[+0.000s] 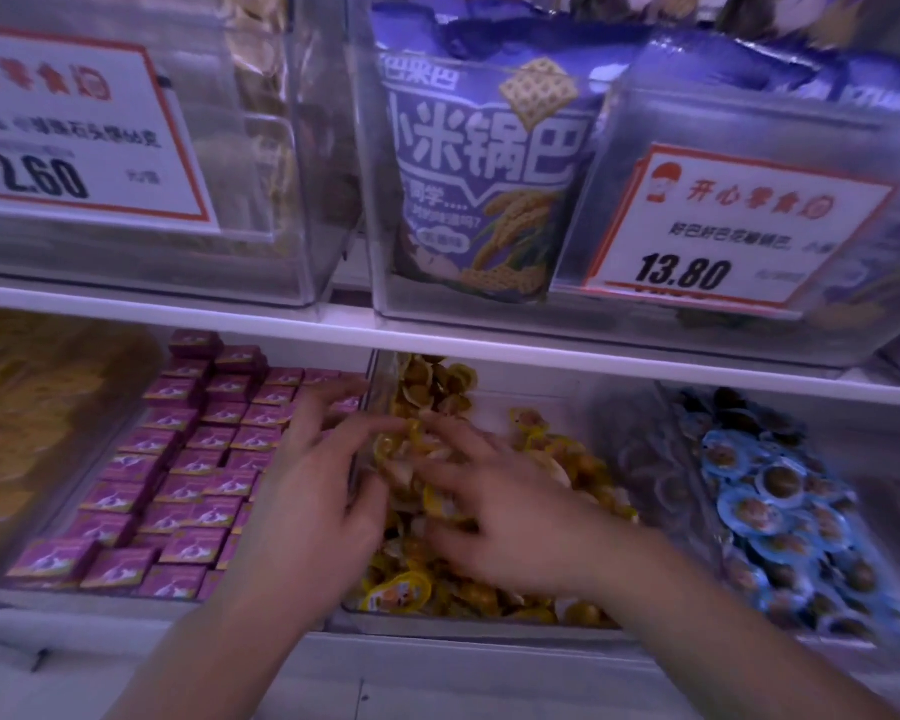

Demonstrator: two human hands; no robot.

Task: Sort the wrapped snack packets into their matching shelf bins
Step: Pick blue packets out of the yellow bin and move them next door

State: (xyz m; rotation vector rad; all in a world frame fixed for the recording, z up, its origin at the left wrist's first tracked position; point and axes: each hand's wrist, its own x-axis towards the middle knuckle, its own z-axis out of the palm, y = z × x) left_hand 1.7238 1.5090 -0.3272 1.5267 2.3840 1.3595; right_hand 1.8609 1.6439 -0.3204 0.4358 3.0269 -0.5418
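I am reaching both hands into the middle bin [357, 613] on the lower shelf. My left hand [315, 491] is lying over the clear wall between the purple boxed packets [188, 459] and the yellow wrapped packets [437, 511], its fingers [333, 402] spread wide. My right hand [510, 506] is resting on the yellow heap, fingers loosely splayed; motion blur is hiding whether they are pinching anything. Blue packets [780, 517] are filling the bin to the right.
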